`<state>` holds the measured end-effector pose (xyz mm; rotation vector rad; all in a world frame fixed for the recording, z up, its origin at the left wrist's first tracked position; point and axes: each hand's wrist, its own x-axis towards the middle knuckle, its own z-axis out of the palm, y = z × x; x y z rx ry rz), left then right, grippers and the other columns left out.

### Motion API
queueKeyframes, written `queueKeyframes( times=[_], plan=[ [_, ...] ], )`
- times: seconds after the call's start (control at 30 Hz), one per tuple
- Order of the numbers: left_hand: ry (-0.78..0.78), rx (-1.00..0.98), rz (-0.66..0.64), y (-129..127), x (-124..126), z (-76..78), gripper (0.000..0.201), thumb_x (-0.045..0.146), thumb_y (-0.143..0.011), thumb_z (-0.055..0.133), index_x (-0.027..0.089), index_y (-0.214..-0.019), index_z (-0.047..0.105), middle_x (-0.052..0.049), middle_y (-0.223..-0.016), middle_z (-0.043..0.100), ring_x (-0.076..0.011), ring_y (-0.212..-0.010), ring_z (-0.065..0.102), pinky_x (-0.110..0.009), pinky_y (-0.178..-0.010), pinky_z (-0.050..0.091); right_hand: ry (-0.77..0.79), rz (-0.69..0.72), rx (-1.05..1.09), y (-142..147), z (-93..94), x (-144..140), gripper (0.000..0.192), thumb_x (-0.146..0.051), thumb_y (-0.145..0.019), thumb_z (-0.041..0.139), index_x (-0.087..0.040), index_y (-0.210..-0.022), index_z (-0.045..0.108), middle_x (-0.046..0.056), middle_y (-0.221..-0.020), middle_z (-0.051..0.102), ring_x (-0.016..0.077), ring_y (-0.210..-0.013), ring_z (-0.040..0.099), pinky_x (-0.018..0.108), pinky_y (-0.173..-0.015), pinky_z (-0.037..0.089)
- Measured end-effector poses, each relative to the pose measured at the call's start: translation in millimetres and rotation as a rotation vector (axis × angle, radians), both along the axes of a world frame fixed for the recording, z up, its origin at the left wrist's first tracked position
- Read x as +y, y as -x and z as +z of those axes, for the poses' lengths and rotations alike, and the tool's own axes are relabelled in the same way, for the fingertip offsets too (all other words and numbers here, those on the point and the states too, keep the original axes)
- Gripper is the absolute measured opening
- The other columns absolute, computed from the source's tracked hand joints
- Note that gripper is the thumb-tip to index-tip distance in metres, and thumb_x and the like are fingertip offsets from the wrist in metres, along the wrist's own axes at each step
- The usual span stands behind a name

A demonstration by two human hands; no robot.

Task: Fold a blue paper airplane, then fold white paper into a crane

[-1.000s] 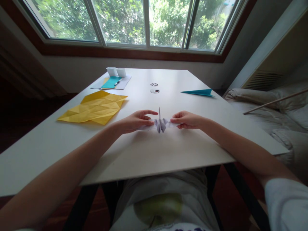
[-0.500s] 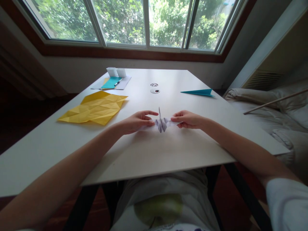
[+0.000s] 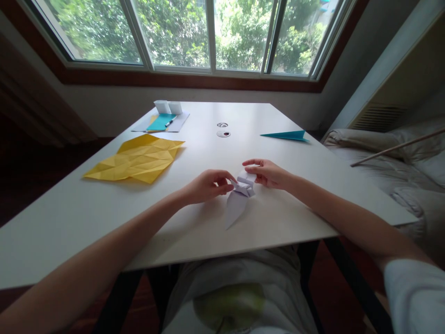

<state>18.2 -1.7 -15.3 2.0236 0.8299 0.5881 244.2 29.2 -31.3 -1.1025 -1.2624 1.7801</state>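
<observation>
A folded white paper origami figure (image 3: 237, 204), shaped like a winged crane, is held low over the front middle of the table. One long pointed wing slants down toward me. My left hand (image 3: 209, 186) pinches a narrow pointed part on the figure's left side between thumb and forefinger. On the far right side, my right hand (image 3: 269, 174) grips the other wing, with its thumb and fingers closed on the paper. The fingers partly cover the folds there.
A creased yellow paper sheet (image 3: 137, 157) lies on the white table (image 3: 194, 246) at left. Behind it are a turquoise sheet (image 3: 160, 122), a pen (image 3: 170, 122) and white folded boxes (image 3: 168, 107). Two round pieces (image 3: 223, 134) lie mid-table; a blue paper plane (image 3: 288, 135) rests at right.
The origami figure has been turned, so one wing now points toward me and its upright spike points left. My left hand has shifted from a wing to the pointed part.
</observation>
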Motion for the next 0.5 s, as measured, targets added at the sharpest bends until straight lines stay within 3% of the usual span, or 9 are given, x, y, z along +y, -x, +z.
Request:
queueKeyframes(
  times=[0.13, 0.3, 0.37, 0.5],
  plan=[
    [-0.129, 0.024, 0.083, -0.5, -1.7, 0.3, 0.022, 0.033, -0.078, 0.056, 0.013, -0.08, 0.063, 0.0, -0.063, 0.057, -0.0092, -0.058, 0.05, -0.018, -0.052, 0.039, -0.177, 0.025, -0.147, -0.2, 1.8, -1.5, 0.031, -0.031, -0.074, 0.066, -0.019, -0.101, 0.058, 0.001, -0.075, 0.06, 0.0068, -0.058, 0.055, 0.018, -0.052, 0.049],
    [-0.15, 0.017, 0.182, 4.2, 3.4, -2.6, 0.021, 0.034, -0.076, 0.058, 0.013, -0.074, 0.062, 0.0, -0.064, 0.059, -0.0097, -0.058, 0.05, -0.02, -0.054, 0.04, -0.821, -0.109, -0.52, -7.9, 13.4, -3.7, 0.025, -0.036, -0.077, 0.06, -0.018, -0.095, 0.062, 0.007, -0.101, 0.06, 0.0122, -0.075, 0.057, 0.023, -0.06, 0.049],
    [-0.142, 0.026, 0.214, 5.9, 5.4, -3.8, 0.021, 0.034, -0.076, 0.059, 0.014, -0.074, 0.063, -0.001, -0.064, 0.059, -0.0105, -0.059, 0.051, -0.02, -0.055, 0.041, -0.978, -0.042, -0.516, -10.1, 19.8, -8.1, 0.027, -0.034, -0.08, 0.056, -0.019, -0.102, 0.061, 0.008, -0.102, 0.061, 0.0138, -0.08, 0.057, 0.025, -0.064, 0.05],
    [-0.131, 0.019, 0.241, 6.2, 6.5, -4.0, 0.021, 0.034, -0.074, 0.059, 0.013, -0.073, 0.062, -0.001, -0.063, 0.059, -0.0117, -0.059, 0.053, -0.022, -0.056, 0.042, -1.149, 0.122, -0.448, -9.9, 30.1, -20.7, 0.033, -0.028, -0.085, 0.05, -0.02, -0.116, 0.054, 0.008, -0.099, 0.063, 0.0135, -0.08, 0.058, 0.028, -0.069, 0.049]
  ],
)
